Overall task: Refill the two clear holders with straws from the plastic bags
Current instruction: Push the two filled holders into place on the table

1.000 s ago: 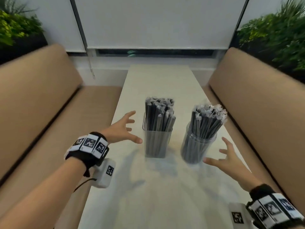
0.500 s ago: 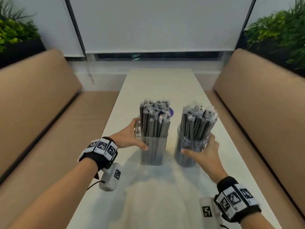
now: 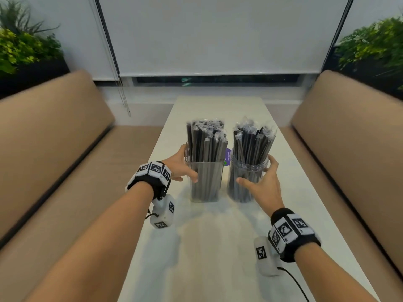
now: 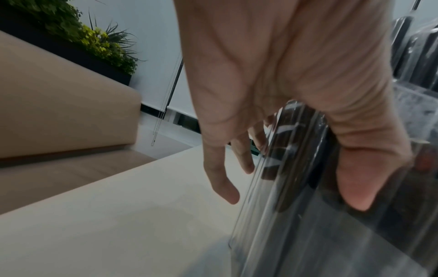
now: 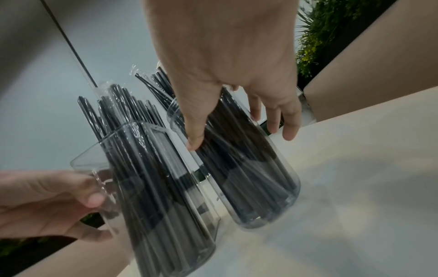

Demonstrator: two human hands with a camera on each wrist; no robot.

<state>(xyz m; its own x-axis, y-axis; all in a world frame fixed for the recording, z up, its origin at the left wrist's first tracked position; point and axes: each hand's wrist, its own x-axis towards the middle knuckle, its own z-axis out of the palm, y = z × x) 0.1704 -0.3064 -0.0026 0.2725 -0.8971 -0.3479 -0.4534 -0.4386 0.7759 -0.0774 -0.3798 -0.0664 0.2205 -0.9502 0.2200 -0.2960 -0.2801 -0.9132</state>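
Note:
Two clear holders stand side by side on the white table (image 3: 209, 247), both packed with black wrapped straws (image 3: 206, 144). My left hand (image 3: 188, 165) grips the square holder (image 3: 206, 184), thumb on its front face and fingers round the far left side. In the left wrist view the thumb (image 4: 355, 187) presses the square holder's wall (image 4: 296, 215). My right hand (image 3: 255, 170) grips the round holder (image 3: 244, 186), thumb in front and fingers on the right. The right wrist view shows the round holder (image 5: 249, 178) held, with the square holder (image 5: 154, 187) beside it.
Tan padded benches (image 3: 54, 149) (image 3: 349, 138) run along both long sides of the narrow table. A small purple tag (image 3: 227, 156) shows between the holders. A window blind (image 3: 218, 35) and green plants (image 3: 21, 46) lie at the far end.
Both hands came in from the sides, open a second ago, and now grip a holder each. The two holders stand closer together than before.

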